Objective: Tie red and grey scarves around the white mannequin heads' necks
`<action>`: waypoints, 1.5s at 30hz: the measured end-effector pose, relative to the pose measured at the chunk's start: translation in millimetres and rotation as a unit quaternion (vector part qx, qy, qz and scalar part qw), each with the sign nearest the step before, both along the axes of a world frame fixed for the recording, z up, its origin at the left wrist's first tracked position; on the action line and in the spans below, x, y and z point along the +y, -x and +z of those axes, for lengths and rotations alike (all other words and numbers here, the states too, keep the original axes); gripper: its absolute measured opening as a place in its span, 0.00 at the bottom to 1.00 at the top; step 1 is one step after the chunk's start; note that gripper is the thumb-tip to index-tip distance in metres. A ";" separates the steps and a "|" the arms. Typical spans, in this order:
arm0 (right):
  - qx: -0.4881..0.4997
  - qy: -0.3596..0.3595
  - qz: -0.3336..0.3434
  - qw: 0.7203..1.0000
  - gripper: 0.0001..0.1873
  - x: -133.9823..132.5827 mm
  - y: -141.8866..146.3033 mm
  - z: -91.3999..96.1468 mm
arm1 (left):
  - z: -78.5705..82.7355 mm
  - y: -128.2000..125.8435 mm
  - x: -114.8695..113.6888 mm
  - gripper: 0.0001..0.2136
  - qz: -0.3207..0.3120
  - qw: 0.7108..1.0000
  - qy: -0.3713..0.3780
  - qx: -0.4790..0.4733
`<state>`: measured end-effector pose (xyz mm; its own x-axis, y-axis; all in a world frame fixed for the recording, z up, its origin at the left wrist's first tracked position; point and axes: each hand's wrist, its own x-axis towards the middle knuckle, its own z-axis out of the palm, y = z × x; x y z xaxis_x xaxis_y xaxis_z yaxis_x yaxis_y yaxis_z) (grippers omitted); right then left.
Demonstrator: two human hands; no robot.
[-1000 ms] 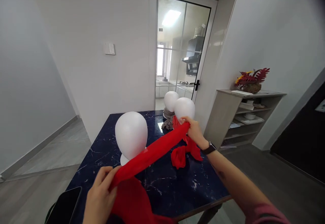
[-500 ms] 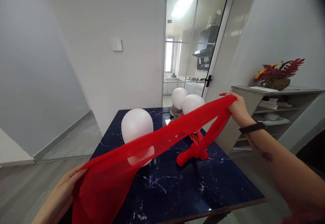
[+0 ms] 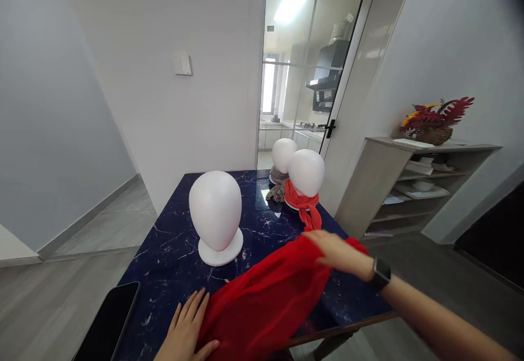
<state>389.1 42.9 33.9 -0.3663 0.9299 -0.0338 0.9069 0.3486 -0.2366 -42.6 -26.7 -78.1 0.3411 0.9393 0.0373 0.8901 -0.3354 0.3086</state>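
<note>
A sheer red scarf (image 3: 266, 301) lies stretched and gathered across the front of the dark blue marbled table (image 3: 159, 265). My left hand (image 3: 186, 323) rests open at the scarf's left end, fingers spread flat and the thumb over the cloth. Farther right, my right hand (image 3: 338, 254), slightly blurred, is closed on the scarf, and some cloth shows behind it. Just beyond the scarf stands a bare white mannequin head (image 3: 215, 211) on a round base. At the back right, another white head (image 3: 307, 172) has a coral-red scarf (image 3: 302, 201) tied round its neck.
Behind that one is a third white head (image 3: 284, 155) wrapped in a grey-brown scarf (image 3: 277, 186). A black phone (image 3: 108, 323) lies on the table's left front corner. A glass door (image 3: 303, 77) and a shelf unit (image 3: 368, 181) stand beyond the table.
The scarf was held up and stretched between both hands; now it is down at the table. My right hand has lowered, and my left hand has moved right and opened.
</note>
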 end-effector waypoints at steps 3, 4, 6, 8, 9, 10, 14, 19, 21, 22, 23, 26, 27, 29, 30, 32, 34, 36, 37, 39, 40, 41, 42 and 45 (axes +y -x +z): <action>0.130 0.080 0.193 0.969 0.50 -27.9 72.6 -16.5 | -20.4 2.0 -9.3 0.17 0.013 0.996 -0.032 -0.087; 0.163 0.079 0.220 0.958 0.51 -33.8 92.2 -22.0 | -19.2 1.5 -11.2 0.14 0.022 0.991 -0.022 -0.133; 0.227 0.061 0.243 0.941 0.50 -40.3 123.3 -31.3 | -6.3 -2.5 -14.8 0.12 0.058 0.967 0.025 -0.246; 0.291 0.042 0.236 0.926 0.46 -41.5 145.6 -37.2 | 15.9 -9.8 -18.5 0.12 0.115 0.916 0.078 -0.376; 0.318 0.046 0.227 0.919 0.43 -40.6 154.1 -38.3 | 28.4 -13.7 -20.3 0.13 0.130 0.882 0.104 -0.440; 0.341 0.064 0.213 0.913 0.37 -39.0 161.1 -37.7 | 40.5 -17.2 -21.8 0.13 0.142 0.842 0.126 -0.505; 0.443 0.274 0.143 0.842 0.09 -26.4 167.7 -9.3 | 74.0 -21.8 -26.7 0.16 0.185 0.675 0.289 -0.653; 0.566 0.471 0.116 0.667 0.10 -3.3 129.5 68.2 | 80.8 -21.9 -33.5 0.25 -0.028 0.676 0.473 -0.564; 0.634 0.426 0.080 0.640 0.12 2.5 111.5 96.5 | 81.4 -25.3 -33.4 0.22 -0.103 0.687 0.497 -0.520; 0.670 0.392 0.046 0.629 0.13 4.3 103.2 109.0 | 82.1 -26.5 -32.0 0.20 -0.124 0.688 0.509 -0.502; 0.701 0.359 0.010 0.616 0.12 5.4 95.1 120.4 | 82.9 -26.4 -29.8 0.19 -0.138 0.689 0.519 -0.487; 0.753 0.297 -0.059 0.584 0.12 8.5 71.1 146.2 | 86.6 -14.7 -18.5 0.20 -0.117 0.694 0.504 -0.501; 0.762 0.280 -0.064 0.580 0.11 10.3 62.9 150.5 | 88.9 -6.8 -13.6 0.20 -0.088 0.697 0.480 -0.526; 0.775 0.245 -0.076 0.578 0.09 15.6 47.1 150.4 | 96.7 12.3 -2.8 0.18 -0.027 0.703 0.410 -0.581; 0.776 0.235 -0.088 0.579 0.09 19.1 39.9 145.9 | 102.8 22.3 3.0 0.17 -0.012 0.705 0.373 -0.603; 0.766 0.233 -0.120 0.586 0.08 27.0 27.9 130.7 | 118.8 40.3 14.7 0.18 -0.010 0.722 0.327 -0.610; 0.747 0.245 -0.154 0.598 0.09 35.3 18.6 113.1 | 137.2 53.3 26.3 0.17 -0.024 0.759 0.342 -0.554; 0.734 0.239 -0.175 0.612 0.08 43.4 10.6 98.6 | 153.8 60.9 36.7 0.17 -0.044 0.787 0.371 -0.491; 0.729 0.230 -0.179 0.619 0.07 47.1 6.8 92.9 | 160.5 62.8 41.0 0.16 -0.047 0.794 0.380 -0.471; 0.710 0.221 -0.169 0.647 0.07 53.7 -0.1 82.7 | 170.0 63.5 47.1 0.15 -0.033 0.798 0.382 -0.465; 0.689 0.230 -0.157 0.669 0.08 56.3 -2.8 77.4 | 173.1 62.8 48.8 0.15 -0.019 0.794 0.373 -0.479; 0.660 0.247 -0.141 0.695 0.08 58.2 -4.8 71.5 | 175.5 61.6 49.6 0.13 -0.004 0.788 0.361 -0.499; 0.623 0.269 -0.121 0.724 0.09 59.4 -6.0 65.3 | 177.4 60.4 49.9 0.11 0.008 0.779 0.346 -0.523; 0.513 0.324 -0.066 0.792 0.07 58.6 -8.3 48.7 | 183.5 59.9 50.6 0.06 0.030 0.739 0.312 -0.596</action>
<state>397.4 101.5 82.6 -0.4109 0.8717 -0.2670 0.1395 -0.2292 -0.9633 -102.5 23.8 105.3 0.3730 0.9122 -0.1697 -0.1310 0.2328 0.9637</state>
